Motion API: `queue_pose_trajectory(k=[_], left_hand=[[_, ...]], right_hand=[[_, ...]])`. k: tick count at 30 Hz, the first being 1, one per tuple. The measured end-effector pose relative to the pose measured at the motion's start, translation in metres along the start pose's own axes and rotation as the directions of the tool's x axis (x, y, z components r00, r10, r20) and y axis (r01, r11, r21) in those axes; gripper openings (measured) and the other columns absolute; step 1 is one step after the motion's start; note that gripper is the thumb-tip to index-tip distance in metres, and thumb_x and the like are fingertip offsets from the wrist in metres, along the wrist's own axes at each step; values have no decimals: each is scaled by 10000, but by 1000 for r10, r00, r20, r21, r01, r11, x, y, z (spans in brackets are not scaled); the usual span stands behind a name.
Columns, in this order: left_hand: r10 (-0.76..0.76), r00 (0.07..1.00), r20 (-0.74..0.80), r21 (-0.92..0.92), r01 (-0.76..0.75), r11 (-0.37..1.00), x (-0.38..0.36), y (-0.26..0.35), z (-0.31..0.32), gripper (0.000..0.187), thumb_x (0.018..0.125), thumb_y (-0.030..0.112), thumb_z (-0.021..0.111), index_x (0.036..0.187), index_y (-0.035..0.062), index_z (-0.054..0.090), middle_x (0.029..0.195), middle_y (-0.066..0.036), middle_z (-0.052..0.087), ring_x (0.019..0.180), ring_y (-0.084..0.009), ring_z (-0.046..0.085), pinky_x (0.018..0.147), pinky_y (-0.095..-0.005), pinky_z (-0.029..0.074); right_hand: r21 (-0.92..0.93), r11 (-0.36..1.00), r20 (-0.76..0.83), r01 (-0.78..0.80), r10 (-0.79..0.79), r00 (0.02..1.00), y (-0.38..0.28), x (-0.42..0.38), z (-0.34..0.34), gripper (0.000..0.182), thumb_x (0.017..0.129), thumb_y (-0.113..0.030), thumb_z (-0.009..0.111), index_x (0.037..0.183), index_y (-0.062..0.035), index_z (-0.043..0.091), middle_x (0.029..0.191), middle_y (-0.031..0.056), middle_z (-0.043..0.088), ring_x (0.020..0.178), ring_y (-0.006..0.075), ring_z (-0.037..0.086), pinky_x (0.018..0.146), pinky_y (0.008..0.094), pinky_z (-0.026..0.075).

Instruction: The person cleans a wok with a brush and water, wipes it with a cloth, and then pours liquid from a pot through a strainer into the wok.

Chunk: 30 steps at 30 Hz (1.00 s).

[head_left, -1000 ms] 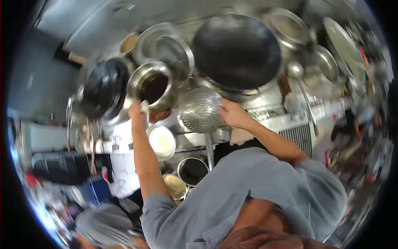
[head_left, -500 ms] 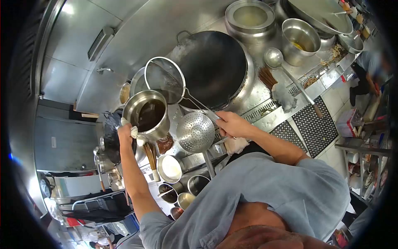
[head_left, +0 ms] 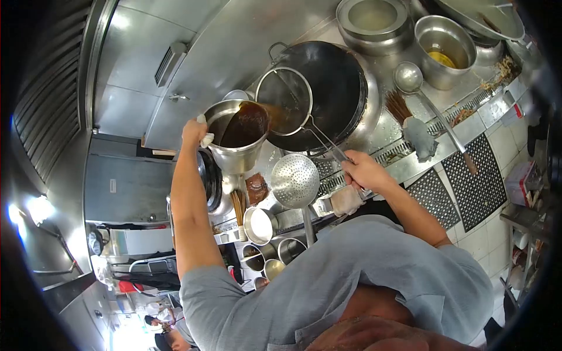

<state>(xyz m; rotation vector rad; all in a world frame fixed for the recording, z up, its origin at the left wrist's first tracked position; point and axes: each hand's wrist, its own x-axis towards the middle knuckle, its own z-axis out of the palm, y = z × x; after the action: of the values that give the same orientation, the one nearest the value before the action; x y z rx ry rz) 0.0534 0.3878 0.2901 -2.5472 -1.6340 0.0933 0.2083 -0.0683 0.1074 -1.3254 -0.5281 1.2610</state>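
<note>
Head view: the left hand, gripping a white cloth, tilts a round steel pot of dark brown liquid toward a wire mesh strainer; the right hand holds the strainer's handle over the black wok; a perforated steel skimmer lies just below

left hand | raised, arm extended, fingers clenched; right hand | fist closed, elbow bent
</note>
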Motion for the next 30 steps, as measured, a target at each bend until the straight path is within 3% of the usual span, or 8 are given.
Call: queue_pose_trajectory(k=[6,8,11,15,18,20,30], left_hand=[[42,999,-14,135,-40,990,4,34,-1,480,720,195,561,1167,26,608,1164,-238,619,1122,-394,572,940,-428,460],[79,993,-91,148,-65,987,5,42,0,434,709,208,584,1096,23,652,1067,-242,654,1052,-399,608,890,-426,482],[34,999,14,214,-36,976,3,64,-10,466,727,158,571,1176,39,610,1179,-222,619,1141,-386,567,943,-436,465],[21,999,24,234,-26,972,3,85,-14,467,720,121,580,1179,40,611,1180,-213,622,1148,-381,568,956,-441,461],[37,999,1,273,-36,961,3,101,-15,449,720,106,585,1162,39,627,1173,-202,631,1140,-378,577,955,-438,469],[59,998,37,393,-69,917,8,110,-16,421,709,101,600,1123,40,654,1167,-192,636,1116,-375,593,925,-425,494],[9,995,96,502,-56,863,5,174,-16,349,751,127,613,1090,79,682,1137,-148,660,1078,-332,625,868,-401,527]], right_hand=[[-18,1000,16,3,-3,1000,11,5,-1,157,950,-125,460,944,28,497,636,98,586,419,148,497,379,309,379],[5,1000,8,-23,23,1000,17,8,-3,156,949,-124,464,952,28,497,640,96,585,425,147,498,383,307,382],[32,998,-8,-57,57,998,23,6,-5,157,950,-122,466,968,30,499,645,92,585,435,144,501,388,304,386],[84,996,-36,-44,47,998,26,4,-8,187,958,-140,464,1037,15,534,625,56,556,417,98,457,381,272,362],[58,997,-26,-43,44,999,29,6,-12,184,960,-133,460,1028,23,529,622,57,556,418,100,459,384,270,364],[54,998,-24,-44,46,999,29,7,-14,182,960,-130,460,1029,24,527,617,58,556,415,101,458,381,271,362],[59,996,28,-62,61,998,30,6,-30,186,958,-142,453,1010,29,503,638,88,585,424,139,506,401,297,400]])
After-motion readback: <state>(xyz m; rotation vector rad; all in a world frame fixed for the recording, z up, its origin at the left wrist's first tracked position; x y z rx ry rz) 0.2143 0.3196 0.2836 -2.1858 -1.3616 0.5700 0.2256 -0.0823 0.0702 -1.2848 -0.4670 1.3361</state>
